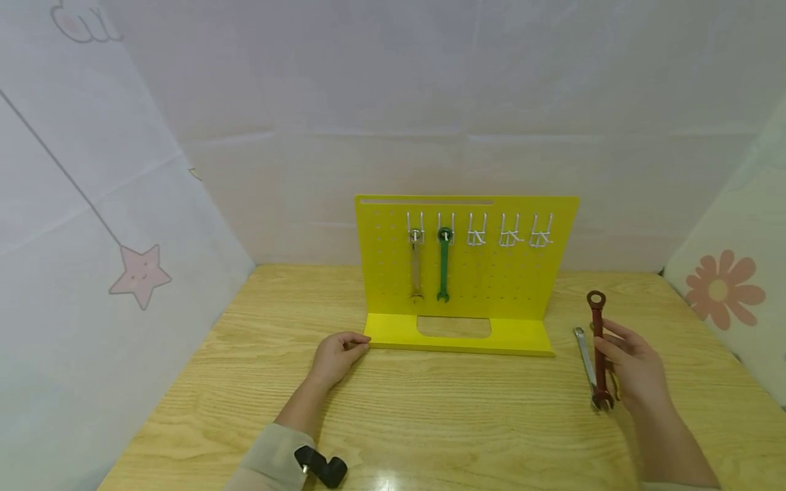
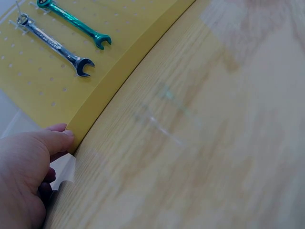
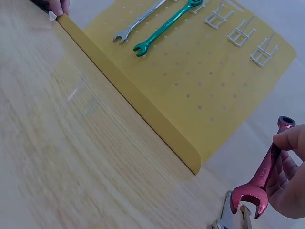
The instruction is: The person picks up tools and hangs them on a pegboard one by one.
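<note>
Head view: we look over a wooden table (image 1: 454, 423) where a yellow pegboard (image 1: 516, 334) stands towards the far side, a bare hand off to either side.
Red wrench (image 1: 600, 374): at the right of the table, ring end farther from us, forked end nearer, above a silver wrench (image 1: 585, 356) and another tool mostly hidden behind it.
Right hand (image 1: 638, 368): thumb and fingers are closed round the red shaft, nearer the ring than the fork.
Left hand (image 1: 334, 358): thumb and fingers pinch the near left corner of the pegboard's base.
Hooks: a silver-toned wrench (image 1: 415, 273) and a green wrench (image 1: 445, 269) hang at the left; three more wire hooks (image 1: 508, 239) continue rightward.
Wrench feel: we judge it stiff, hard to damage and fairly heavy for its size, its glossy finish a little slippery.
Best hold: we would pinch the shaft just below the ring, leaving the hole uncovered; too light a pinch might let the fork end swing.
</note>
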Available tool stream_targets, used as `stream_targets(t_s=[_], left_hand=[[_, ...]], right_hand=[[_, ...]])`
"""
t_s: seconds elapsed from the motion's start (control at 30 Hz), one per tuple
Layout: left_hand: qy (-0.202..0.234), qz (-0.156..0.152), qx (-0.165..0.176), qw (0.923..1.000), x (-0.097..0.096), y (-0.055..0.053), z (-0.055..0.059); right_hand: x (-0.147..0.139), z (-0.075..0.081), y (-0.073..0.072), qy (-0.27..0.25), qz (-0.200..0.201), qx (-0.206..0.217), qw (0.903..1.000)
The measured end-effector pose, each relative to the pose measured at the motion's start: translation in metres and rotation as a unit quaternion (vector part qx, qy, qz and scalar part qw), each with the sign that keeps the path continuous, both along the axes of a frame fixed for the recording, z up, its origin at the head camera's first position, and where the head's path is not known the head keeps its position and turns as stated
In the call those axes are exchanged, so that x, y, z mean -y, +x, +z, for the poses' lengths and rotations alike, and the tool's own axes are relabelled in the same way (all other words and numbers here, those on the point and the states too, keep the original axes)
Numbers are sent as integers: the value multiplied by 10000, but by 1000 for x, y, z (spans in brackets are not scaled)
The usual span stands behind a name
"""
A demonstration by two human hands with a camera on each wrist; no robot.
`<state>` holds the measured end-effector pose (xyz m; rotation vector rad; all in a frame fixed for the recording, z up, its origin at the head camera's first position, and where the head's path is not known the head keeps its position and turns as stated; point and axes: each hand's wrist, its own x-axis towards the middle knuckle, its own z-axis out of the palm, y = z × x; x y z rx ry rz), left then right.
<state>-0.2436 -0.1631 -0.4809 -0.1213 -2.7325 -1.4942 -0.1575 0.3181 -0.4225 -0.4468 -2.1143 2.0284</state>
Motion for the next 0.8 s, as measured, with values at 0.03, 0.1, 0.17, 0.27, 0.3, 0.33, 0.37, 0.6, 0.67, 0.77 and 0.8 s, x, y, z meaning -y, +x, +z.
stream_targets(t_s=[0.03,0.1,0.17,0.27,0.3,0.33,0.37,0.6,0.67,0.77,0.8], left_hand=[[6,2,6,10000,0,0,0],[12,4,15,10000,0,0,0],[9,3,18,10000,0,0,0],[-3,-3,23,10000,0,0,-1],[-5,-2,29,10000,0,0,-1],[-12,-4,32,10000,0,0,-1],[-20,-12,30,10000,0,0,-1],[-38,-30,7,10000,0,-1,-2],[-61,-45,-21,10000,0,-2,-3],[-78,-51,-55,9999,0,-2,-3],[-92,-45,-64,9999,0,-2,-4]], right_hand=[[2,0,-1,-63,-3,-41,10000],[5,1,-3,-231,10,-145,9996],[8,2,-5,-370,74,-244,9990],[13,4,-7,-521,145,-364,9979],[14,4,-8,-539,163,-383,9977],[15,4,-8,-559,166,-399,9975],[17,5,-9,-537,165,-408,9976],[25,10,-14,-586,321,-468,9967],[27,12,-16,-539,345,-472,9968],[32,16,-19,-431,434,-497,9969],[34,17,-19,-366,479,-512,9969]])
